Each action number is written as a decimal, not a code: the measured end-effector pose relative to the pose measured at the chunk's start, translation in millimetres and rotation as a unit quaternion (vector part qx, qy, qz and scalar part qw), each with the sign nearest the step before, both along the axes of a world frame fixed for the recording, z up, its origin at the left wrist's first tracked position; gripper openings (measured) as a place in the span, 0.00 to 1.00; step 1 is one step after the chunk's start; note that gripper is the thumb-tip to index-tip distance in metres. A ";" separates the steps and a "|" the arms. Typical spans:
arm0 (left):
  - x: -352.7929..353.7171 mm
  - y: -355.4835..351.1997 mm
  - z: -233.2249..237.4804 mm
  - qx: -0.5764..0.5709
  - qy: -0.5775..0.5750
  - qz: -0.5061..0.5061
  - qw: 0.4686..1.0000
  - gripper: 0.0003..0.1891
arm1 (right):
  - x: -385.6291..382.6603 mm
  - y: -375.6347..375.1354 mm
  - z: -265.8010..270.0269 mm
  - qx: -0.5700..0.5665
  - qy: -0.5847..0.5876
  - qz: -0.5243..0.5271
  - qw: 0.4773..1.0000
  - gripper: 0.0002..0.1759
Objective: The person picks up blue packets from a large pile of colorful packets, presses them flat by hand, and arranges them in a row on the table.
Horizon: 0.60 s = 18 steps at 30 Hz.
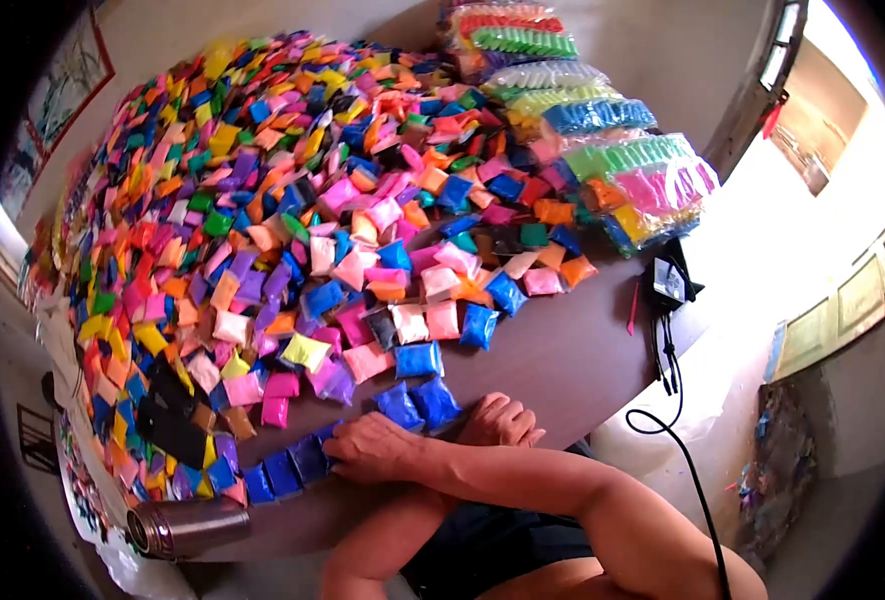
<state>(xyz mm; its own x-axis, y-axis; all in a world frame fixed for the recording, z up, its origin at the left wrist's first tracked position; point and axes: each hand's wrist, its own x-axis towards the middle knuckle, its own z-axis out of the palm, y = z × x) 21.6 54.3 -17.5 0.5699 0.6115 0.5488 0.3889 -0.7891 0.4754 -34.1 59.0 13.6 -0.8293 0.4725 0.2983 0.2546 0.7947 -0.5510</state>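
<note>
My forearms cross at the table's near edge, the right one over the left. My right hand (367, 447) reaches to the left, its fingers closed at the end of a row of small dark blue packets (280, 472), pressing on the nearest one. Curled with the knuckles up, my left hand (502, 420) rests by the table edge on the right; its palm is hidden. Two more blue packets (432, 402) lie between the hands, touching each other. Another blue packet (419, 360) sits just beyond them.
A large heap of small packets in many colours (262, 200) covers much of the brown table (562, 350). Bagged stacks of coloured packets (642, 180) stand at the back right. A metal flask (187, 528) lies at the left edge. A small black device (670, 282) trails a cable.
</note>
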 end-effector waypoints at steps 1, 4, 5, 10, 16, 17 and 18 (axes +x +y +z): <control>-0.2 -0.5 0.5 -0.005 0.004 0.002 1.000 0.12 | -0.7 0.7 -0.8 -0.017 0.014 0.023 0.999 0.10; 0.3 0.3 6.3 -0.013 0.014 0.002 1.000 0.12 | -4.3 -0.2 -7.0 -0.034 0.060 0.044 0.997 0.10; 0.4 -0.8 8.9 -0.017 0.021 0.009 1.000 0.12 | -6.4 -0.9 -9.9 -0.035 0.083 0.043 0.995 0.09; -0.2 0.5 5.7 -0.023 0.045 0.010 0.999 0.10 | 13.3 -0.3 22.1 -0.068 0.122 0.018 0.990 0.09; -14.9 -4.2 -57.0 -0.136 0.094 -0.084 0.983 0.11 | 62.1 63.1 78.7 -0.012 0.214 -0.056 0.975 0.07; -8.8 -6.7 -19.2 -0.203 0.004 -0.058 0.977 0.09 | 71.3 85.3 83.8 -0.010 0.183 -0.098 0.978 0.08; -4.4 -6.4 7.9 -0.268 -0.085 -0.030 0.959 0.10 | 79.5 108.2 84.9 -0.008 0.152 -0.139 0.979 0.10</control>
<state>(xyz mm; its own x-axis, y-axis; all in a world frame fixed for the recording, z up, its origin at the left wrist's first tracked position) 17.2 47.9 -9.7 0.5434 0.8003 0.2534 0.2318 -0.4331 0.8710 45.4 167.3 98.5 -0.5423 0.6739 0.5017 0.2821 0.7085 -0.6468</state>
